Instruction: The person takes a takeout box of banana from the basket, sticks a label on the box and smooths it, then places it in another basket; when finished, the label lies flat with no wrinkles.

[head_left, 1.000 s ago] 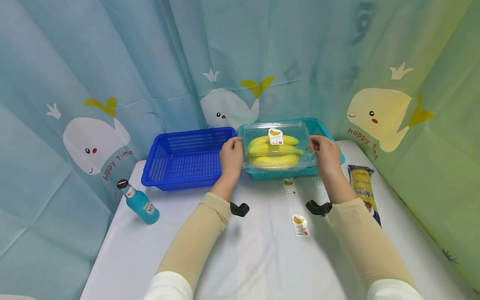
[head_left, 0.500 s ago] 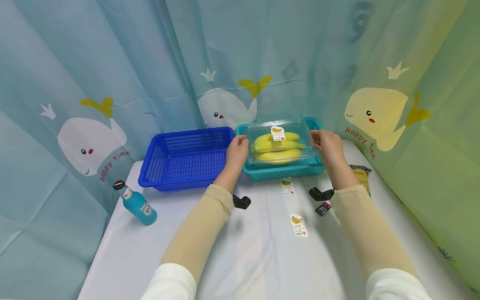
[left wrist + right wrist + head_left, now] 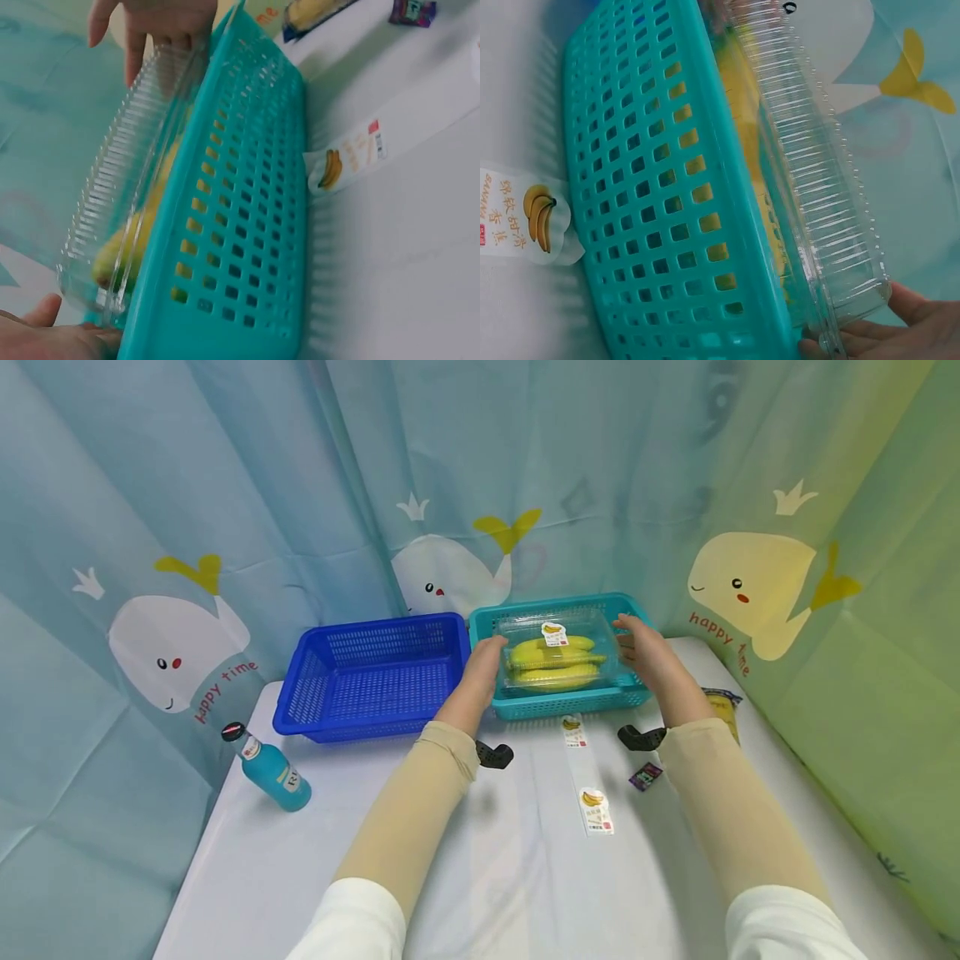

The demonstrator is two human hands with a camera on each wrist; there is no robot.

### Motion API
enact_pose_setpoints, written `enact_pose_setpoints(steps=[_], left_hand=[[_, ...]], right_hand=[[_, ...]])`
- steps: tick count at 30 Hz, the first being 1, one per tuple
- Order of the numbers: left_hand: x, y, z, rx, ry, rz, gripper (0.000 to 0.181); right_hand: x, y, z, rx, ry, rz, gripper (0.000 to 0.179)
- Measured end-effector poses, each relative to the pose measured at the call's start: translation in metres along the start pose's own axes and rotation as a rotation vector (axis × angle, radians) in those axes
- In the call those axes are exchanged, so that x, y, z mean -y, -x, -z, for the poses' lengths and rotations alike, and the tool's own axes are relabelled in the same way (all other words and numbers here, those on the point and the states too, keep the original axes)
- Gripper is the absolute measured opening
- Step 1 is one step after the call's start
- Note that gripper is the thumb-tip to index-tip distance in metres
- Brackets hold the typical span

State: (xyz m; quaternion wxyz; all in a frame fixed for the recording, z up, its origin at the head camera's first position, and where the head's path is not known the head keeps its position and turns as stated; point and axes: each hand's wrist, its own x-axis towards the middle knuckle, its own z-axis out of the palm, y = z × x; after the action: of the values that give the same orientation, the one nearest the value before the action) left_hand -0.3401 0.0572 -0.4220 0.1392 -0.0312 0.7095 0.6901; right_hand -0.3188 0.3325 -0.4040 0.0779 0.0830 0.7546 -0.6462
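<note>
A clear plastic clamshell box (image 3: 517,672) of bananas (image 3: 551,653) sits in the teal basket (image 3: 570,702), with a banana sticker on its lid. My left hand (image 3: 482,672) is at the box's left end, by the basket rim; in the left wrist view its thumb (image 3: 45,310) is raised off the box. My right hand (image 3: 647,650) is at the other end, thumb lifted. In the right wrist view that hand's fingers (image 3: 862,341) lie nearly straight beside the box's end. The bananas show through the basket's holes in both wrist views.
A blue basket (image 3: 375,727) stands left of the teal one. At far left a teal bottle (image 3: 273,774) is upright. Banana label stickers (image 3: 596,812) lie on the white table in front, with a small purple packet (image 3: 645,776). A yellow packet (image 3: 723,706) shows behind the right arm.
The box of bananas has been lowered into the teal basket from in front of and above it. Both hands have loosened from its ends.
</note>
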Motion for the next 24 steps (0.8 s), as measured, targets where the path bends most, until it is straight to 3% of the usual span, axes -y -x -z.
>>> enact_pose_setpoints(steps=[5, 12, 24], left_hand=[[0.005, -0.008, -0.008, 0.012, 0.036, 0.018, 0.060], [0.006, -0.010, -0.014, 0.016, -0.015, 0.025, 0.065], [0.005, -0.010, -0.018, 0.043, -0.078, 0.089, 0.073]], right_hand=[[-0.003, -0.005, 0.001, 0.066, -0.016, -0.013, 0.087], [-0.005, -0.009, 0.004, 0.128, -0.068, -0.027, 0.091], [-0.006, -0.013, 0.001, 0.132, -0.002, -0.049, 0.096]])
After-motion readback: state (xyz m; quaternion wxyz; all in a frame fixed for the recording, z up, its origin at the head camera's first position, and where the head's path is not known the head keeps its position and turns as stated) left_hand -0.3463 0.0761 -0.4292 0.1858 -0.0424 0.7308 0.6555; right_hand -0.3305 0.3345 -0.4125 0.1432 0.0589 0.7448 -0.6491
